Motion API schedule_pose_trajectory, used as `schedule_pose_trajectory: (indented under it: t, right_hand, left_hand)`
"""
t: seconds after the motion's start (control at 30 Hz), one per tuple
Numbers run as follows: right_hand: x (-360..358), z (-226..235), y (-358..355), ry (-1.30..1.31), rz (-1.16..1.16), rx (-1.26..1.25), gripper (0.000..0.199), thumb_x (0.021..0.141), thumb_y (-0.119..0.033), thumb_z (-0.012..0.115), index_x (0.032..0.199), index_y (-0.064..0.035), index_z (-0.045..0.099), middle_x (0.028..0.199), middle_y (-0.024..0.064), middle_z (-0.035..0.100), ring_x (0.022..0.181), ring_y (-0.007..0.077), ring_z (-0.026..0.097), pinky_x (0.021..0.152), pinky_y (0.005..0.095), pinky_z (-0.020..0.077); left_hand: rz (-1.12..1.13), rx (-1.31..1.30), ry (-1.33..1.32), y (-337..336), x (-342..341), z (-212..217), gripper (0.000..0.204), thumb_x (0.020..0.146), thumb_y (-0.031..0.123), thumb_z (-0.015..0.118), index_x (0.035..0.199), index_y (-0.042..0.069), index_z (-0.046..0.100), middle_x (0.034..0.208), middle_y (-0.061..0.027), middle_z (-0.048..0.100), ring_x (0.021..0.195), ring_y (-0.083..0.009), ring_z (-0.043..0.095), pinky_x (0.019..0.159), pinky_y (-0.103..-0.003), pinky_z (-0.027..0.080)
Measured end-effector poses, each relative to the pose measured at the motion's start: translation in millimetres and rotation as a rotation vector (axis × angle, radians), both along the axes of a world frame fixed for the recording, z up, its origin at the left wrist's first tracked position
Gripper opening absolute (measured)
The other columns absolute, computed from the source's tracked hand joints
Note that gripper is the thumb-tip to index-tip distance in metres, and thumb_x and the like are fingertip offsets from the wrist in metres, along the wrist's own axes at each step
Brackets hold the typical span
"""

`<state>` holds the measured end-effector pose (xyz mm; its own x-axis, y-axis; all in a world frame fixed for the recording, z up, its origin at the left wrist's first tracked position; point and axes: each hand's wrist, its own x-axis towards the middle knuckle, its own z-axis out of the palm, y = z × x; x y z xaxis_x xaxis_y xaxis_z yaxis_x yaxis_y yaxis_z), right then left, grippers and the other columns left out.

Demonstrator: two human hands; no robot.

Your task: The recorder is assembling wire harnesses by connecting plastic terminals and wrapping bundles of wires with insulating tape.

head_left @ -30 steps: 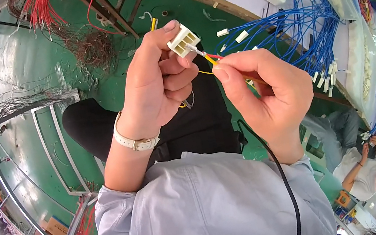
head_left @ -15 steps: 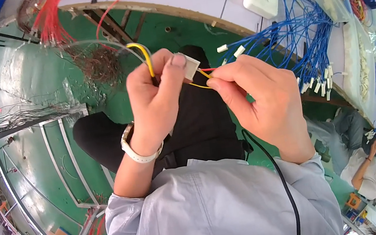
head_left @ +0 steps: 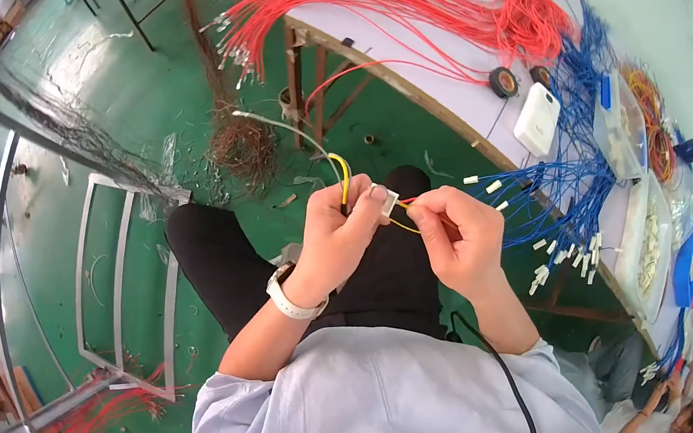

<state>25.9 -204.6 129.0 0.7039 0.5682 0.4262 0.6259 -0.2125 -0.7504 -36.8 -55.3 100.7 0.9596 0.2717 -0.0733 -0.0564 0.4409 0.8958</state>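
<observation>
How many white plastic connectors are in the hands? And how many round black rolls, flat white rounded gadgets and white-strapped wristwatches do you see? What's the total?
White plastic connector, in the left hand: 1
Round black rolls: 2
Flat white rounded gadget: 1
White-strapped wristwatch: 1
Total: 5

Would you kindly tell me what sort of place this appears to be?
It looks like a wire-harness assembly workshop: a bundle of red wires lies across the worktable, blue wires tipped with small white connectors hang over its edge, and the left hand holds a connector housing.
</observation>
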Motion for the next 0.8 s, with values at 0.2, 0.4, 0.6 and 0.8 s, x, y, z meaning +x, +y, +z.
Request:
schedule_pose_trajectory:
  t: [0.2, 0.4, 0.6, 0.8]
  right_hand:
    - [-29, -6, 31, 0.125, -0.017, 0.024, 0.005, 0.089, -0.005, 0.064, 0.087, -0.0004, 0.062, 0.063, -0.001, 0.057, 0.052, 0.0027, 0.048, 0.047, 0.0184, 0.0385]
    - [-35, -9, 52, 0.005, 0.053, -0.034, 0.014, 0.087, -0.008, 0.066, 0.099, -0.0015, 0.061, 0.073, 0.0111, 0.063, 0.055, 0.0164, 0.06, 0.051, 0.0269, 0.0462]
    - [-19, -39, 74, -0.228, 0.193, -0.129, 0.013, 0.082, -0.001, 0.065, 0.095, -0.0016, 0.06, 0.077, 0.0111, 0.065, 0.06, 0.0256, 0.063, 0.05, 0.033, 0.0483]
    - [-8, -52, 98, -0.193, 0.162, -0.07, 0.012, 0.083, 0.001, 0.064, 0.094, -0.0008, 0.059, 0.075, 0.0126, 0.065, 0.059, 0.0266, 0.063, 0.049, 0.033, 0.0479]
  left_hand:
    - [0.064, -0.083, -0.048, 22, -34, -13, 0.031, 0.094, 0.012, 0.054, 0.065, 0.006, 0.044, 0.061, 0.0067, 0.039, 0.058, -0.0011, 0.037, 0.054, -0.02, 0.036]
    - [0.131, 0.072, -0.067, 45, -48, -21, 0.028, 0.093, 0.01, 0.056, 0.067, 0.003, 0.048, 0.062, 0.0053, 0.043, 0.06, -0.0017, 0.039, 0.054, -0.021, 0.034]
    - [0.13, 0.137, 0.003, 71, -37, -34, 0.027, 0.093, 0.011, 0.055, 0.068, 0.003, 0.049, 0.06, 0.0043, 0.046, 0.059, -0.0021, 0.039, 0.053, -0.021, 0.031]
    - [0.118, 0.054, 0.067, 87, -27, -45, 0.021, 0.093, 0.01, 0.053, 0.074, 0.003, 0.053, 0.063, 0.0055, 0.044, 0.057, -0.0003, 0.035, 0.05, -0.019, 0.028]
